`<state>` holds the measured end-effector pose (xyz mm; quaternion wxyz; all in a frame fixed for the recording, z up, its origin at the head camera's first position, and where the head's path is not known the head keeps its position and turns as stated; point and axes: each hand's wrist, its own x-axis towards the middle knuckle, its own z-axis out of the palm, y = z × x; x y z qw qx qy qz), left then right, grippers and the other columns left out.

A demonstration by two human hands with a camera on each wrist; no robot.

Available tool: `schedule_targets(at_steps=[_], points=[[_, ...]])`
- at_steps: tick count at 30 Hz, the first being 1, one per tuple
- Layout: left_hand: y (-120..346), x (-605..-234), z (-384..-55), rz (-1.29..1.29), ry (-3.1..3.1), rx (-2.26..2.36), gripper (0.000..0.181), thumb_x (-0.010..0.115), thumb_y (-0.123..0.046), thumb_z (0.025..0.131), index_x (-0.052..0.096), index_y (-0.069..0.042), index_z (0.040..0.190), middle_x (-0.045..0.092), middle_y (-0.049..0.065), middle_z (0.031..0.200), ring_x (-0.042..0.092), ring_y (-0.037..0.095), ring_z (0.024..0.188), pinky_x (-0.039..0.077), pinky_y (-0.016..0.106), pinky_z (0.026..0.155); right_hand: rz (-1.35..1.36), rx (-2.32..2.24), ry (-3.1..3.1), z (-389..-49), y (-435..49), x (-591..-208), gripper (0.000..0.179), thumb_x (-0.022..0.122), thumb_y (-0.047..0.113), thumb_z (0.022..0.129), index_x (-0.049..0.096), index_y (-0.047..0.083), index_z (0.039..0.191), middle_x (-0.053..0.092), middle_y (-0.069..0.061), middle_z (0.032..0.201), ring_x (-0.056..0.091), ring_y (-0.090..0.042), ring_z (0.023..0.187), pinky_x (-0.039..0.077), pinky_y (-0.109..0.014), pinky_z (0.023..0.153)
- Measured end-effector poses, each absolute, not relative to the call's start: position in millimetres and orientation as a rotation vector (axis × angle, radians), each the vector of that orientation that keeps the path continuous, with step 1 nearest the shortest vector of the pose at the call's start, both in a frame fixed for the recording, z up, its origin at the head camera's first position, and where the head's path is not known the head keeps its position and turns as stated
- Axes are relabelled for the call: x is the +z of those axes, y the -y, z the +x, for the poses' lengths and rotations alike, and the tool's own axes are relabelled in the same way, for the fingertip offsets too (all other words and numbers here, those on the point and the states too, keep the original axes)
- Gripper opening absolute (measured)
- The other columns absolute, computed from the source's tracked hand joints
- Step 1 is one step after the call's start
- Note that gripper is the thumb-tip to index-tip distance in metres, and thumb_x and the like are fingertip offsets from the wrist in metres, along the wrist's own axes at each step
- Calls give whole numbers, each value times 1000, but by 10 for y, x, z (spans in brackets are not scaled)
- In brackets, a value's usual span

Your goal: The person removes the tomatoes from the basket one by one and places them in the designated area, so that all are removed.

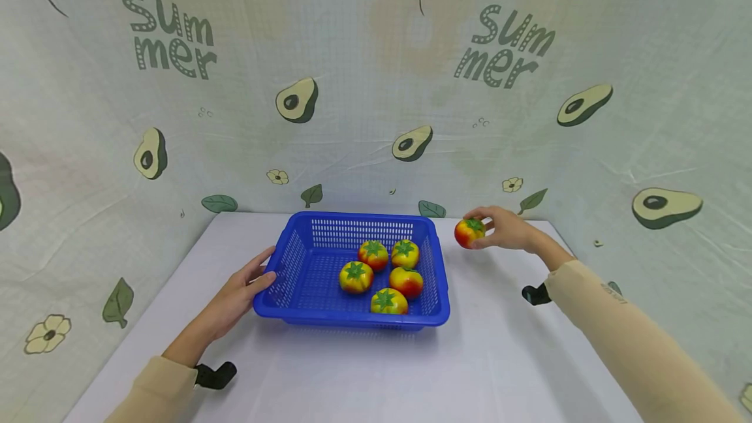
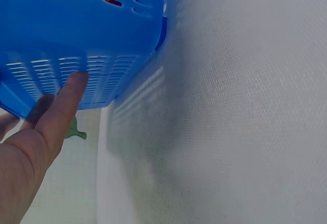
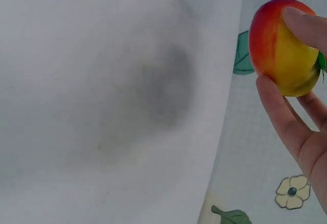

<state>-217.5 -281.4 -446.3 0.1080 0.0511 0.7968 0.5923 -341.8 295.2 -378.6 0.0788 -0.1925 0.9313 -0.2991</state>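
Note:
My right hand (image 1: 510, 230) holds a red-and-yellow tomato (image 3: 278, 50) with a green leafy top, pinched between thumb and fingers. It hangs above the table's far right part, to the right of a blue plastic basket (image 1: 352, 318). Inside the basket, several similar tomatoes (image 1: 356, 277) sit in the middle and right half; its left half shows bare floor. My left hand (image 1: 237, 292) rests against the basket's left end. In the left wrist view, a straight digit touches the slotted outer wall (image 2: 97, 76); the other fingertips are partly hidden.
A white-covered table (image 1: 352, 377) bears the basket. Behind it and at both sides hangs a pale cloth (image 1: 352, 175) printed with avocados, leaves and lettering. Black wrist mounts (image 1: 216, 376) stick out from both forearms.

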Motion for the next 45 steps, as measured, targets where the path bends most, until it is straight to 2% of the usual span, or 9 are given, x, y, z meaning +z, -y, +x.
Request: schedule_targets(at_steps=[9,20,34,45], points=[[2806,-4470,-2182,152,-2342,1748,75,54,-42,112,13,-27,173,27,28,167,46,49,144,48,57,114,-522,-919,-2753,-3435,-3065,-4067,65,87,26,90,59,7,146,55,-26,148,55,-50,132,55,-60,104],[2798,-4466,-2151,149,-2346,1752,75,53,-42,112,12,-27,173,24,28,168,44,51,145,48,57,114,-540,-926,-2720,-3496,-3095,-4301,61,87,27,90,62,11,143,58,-23,144,56,-47,129,54,-60,105],[2798,-4481,-2160,147,-2357,1745,75,53,-42,112,12,-27,173,25,29,168,44,52,145,49,58,113,-479,-933,-2707,-3520,-3059,-4413,62,87,27,90,61,12,145,56,-25,146,57,-46,126,52,-61,106],[2794,-4486,-2155,138,-2359,1751,75,54,-41,112,13,-27,173,25,29,168,44,52,144,49,59,113,-511,-926,-2701,-3535,-3051,-4448,65,85,26,92,57,10,149,52,-27,149,55,-49,131,53,-62,106]])
